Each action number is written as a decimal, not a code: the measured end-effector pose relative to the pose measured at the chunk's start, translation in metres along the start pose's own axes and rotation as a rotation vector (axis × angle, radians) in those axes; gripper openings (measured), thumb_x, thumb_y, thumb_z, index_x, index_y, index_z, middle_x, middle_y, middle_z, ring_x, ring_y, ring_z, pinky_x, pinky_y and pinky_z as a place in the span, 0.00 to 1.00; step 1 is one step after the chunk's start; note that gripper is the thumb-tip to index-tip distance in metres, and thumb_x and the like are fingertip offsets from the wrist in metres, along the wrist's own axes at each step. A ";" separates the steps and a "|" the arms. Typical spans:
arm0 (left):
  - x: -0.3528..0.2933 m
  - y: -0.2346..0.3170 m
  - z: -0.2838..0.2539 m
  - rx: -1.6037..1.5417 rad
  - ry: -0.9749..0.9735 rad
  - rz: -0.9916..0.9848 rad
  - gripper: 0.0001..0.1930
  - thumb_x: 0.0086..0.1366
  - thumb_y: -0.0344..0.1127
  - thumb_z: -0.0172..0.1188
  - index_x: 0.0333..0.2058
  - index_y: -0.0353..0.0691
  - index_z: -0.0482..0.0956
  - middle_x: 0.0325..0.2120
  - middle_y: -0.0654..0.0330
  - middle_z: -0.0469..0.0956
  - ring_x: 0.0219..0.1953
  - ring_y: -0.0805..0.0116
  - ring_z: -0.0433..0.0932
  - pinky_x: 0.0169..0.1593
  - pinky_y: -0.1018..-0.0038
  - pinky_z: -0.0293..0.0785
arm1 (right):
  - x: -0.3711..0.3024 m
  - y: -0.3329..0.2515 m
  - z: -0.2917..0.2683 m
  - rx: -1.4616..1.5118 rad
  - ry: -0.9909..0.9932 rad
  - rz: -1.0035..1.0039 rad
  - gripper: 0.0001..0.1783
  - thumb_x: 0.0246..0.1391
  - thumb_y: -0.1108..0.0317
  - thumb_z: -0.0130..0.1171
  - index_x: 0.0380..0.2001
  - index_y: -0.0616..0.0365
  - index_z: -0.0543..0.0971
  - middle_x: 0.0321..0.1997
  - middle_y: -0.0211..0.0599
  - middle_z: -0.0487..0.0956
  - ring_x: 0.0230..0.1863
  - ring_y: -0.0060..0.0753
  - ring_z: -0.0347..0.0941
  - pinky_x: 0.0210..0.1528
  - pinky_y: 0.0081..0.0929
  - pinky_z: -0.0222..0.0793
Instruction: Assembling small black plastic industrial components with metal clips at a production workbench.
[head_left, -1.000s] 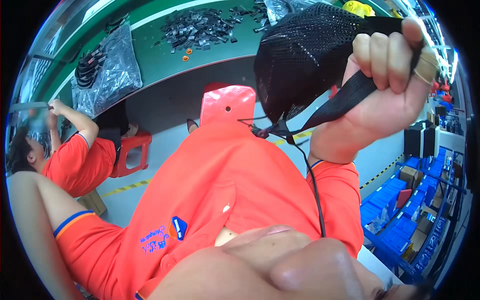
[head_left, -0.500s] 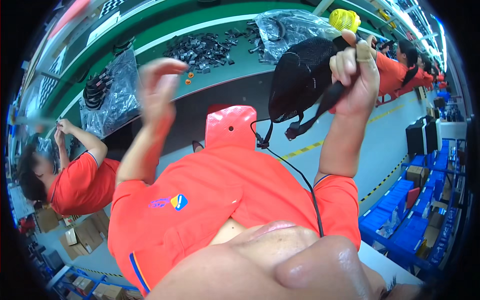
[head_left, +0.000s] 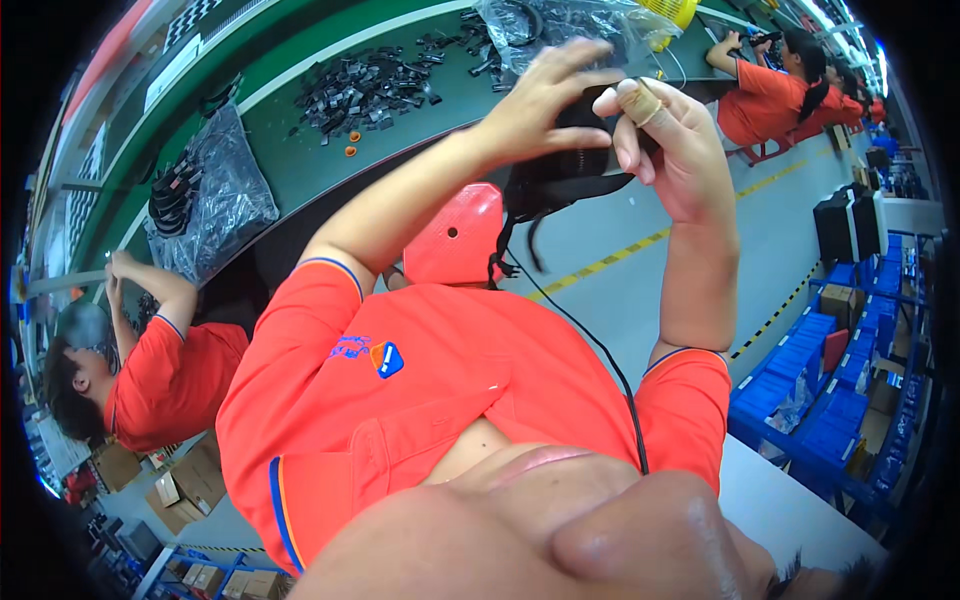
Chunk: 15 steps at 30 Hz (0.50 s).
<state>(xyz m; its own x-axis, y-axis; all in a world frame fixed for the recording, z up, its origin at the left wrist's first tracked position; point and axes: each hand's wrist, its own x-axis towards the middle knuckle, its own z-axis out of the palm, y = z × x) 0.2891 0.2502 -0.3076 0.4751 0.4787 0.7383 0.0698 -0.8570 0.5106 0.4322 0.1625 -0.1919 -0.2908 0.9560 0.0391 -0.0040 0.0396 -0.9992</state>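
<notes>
A black mesh bag hangs below and between my hands, blurred and partly hidden by them. My right hand, with tan tape round one fingertip, has its fingers curled and pinched at the bag's upper right; the exact part it grips is hidden. My left hand reaches across from the left with its fingers apart, close to the right fingertips and over the bag's top. Nothing shows in its fingers. Thin dark cords dangle under the bag, and a black cable runs down across my red shirt.
A green workbench carries a pile of small black parts, two orange pieces and plastic-wrapped black parts. Co-workers in red sit at left and far right. Blue bins stand on shelving at right.
My left hand has swung right, up to my right hand. The mesh bag has dropped lower and left between them. My right hand has shifted slightly down and left, with its fingers in a pinch.
</notes>
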 end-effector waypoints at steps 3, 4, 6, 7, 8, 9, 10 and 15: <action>0.022 0.006 0.006 -0.266 -0.480 -0.282 0.18 0.58 0.47 0.59 0.41 0.42 0.77 0.38 0.52 0.77 0.40 0.59 0.76 0.45 0.71 0.69 | -0.010 0.014 -0.031 0.069 0.000 0.032 0.17 0.60 0.60 0.48 0.35 0.66 0.76 0.17 0.33 0.73 0.13 0.14 0.62 0.17 0.09 0.56; 0.022 0.004 0.009 -0.222 -0.426 -0.297 0.17 0.59 0.47 0.59 0.39 0.41 0.79 0.32 0.54 0.78 0.34 0.61 0.76 0.40 0.72 0.70 | -0.013 0.019 -0.044 0.124 -0.023 0.049 0.17 0.60 0.60 0.48 0.37 0.66 0.75 0.20 0.35 0.76 0.16 0.17 0.66 0.21 0.10 0.61; 0.017 -0.011 0.027 -0.158 -0.251 -0.369 0.15 0.59 0.47 0.59 0.31 0.41 0.82 0.24 0.57 0.78 0.25 0.65 0.77 0.32 0.75 0.70 | -0.022 0.036 -0.070 0.176 0.131 -0.062 0.18 0.60 0.60 0.48 0.41 0.67 0.73 0.27 0.38 0.77 0.24 0.21 0.70 0.28 0.13 0.65; 0.017 -0.015 0.037 -0.148 -0.259 -0.374 0.15 0.59 0.47 0.59 0.31 0.41 0.82 0.24 0.57 0.78 0.25 0.65 0.77 0.32 0.75 0.70 | -0.029 0.048 -0.085 0.223 0.296 -0.163 0.20 0.60 0.59 0.48 0.45 0.67 0.71 0.33 0.42 0.78 0.33 0.25 0.74 0.36 0.16 0.69; 0.016 -0.019 0.043 -0.140 -0.121 -0.372 0.14 0.59 0.46 0.59 0.31 0.40 0.81 0.23 0.56 0.79 0.25 0.67 0.77 0.31 0.75 0.70 | -0.039 0.068 -0.102 0.083 0.501 -0.213 0.22 0.60 0.59 0.48 0.50 0.67 0.68 0.40 0.45 0.76 0.41 0.30 0.73 0.43 0.20 0.68; 0.015 -0.019 0.044 -0.133 0.018 -0.364 0.14 0.59 0.45 0.59 0.31 0.40 0.81 0.22 0.56 0.79 0.24 0.69 0.76 0.31 0.76 0.70 | -0.056 0.092 -0.120 -0.063 0.707 -0.258 0.25 0.60 0.59 0.48 0.54 0.67 0.65 0.47 0.48 0.74 0.49 0.34 0.71 0.51 0.25 0.66; 0.017 -0.009 0.042 -0.106 -0.031 -0.519 0.11 0.63 0.37 0.55 0.33 0.35 0.80 0.27 0.63 0.81 0.29 0.79 0.76 0.35 0.82 0.70 | -0.082 0.133 -0.141 -0.123 0.871 -0.189 0.26 0.61 0.58 0.47 0.55 0.66 0.63 0.48 0.49 0.73 0.51 0.35 0.70 0.52 0.27 0.66; 0.016 -0.013 0.059 -0.236 0.189 -0.545 0.15 0.64 0.40 0.53 0.28 0.36 0.81 0.17 0.66 0.75 0.21 0.82 0.69 0.27 0.81 0.65 | -0.264 0.366 -0.087 -0.576 0.825 0.610 0.24 0.59 0.48 0.44 0.44 0.57 0.73 0.41 0.44 0.77 0.43 0.45 0.72 0.47 0.37 0.65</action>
<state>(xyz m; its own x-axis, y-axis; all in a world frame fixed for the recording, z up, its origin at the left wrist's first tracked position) 0.3476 0.2581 -0.3283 0.2611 0.8793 0.3983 0.0524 -0.4249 0.9037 0.5913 -0.0502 -0.5672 0.6131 0.7525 -0.2404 0.4159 -0.5662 -0.7117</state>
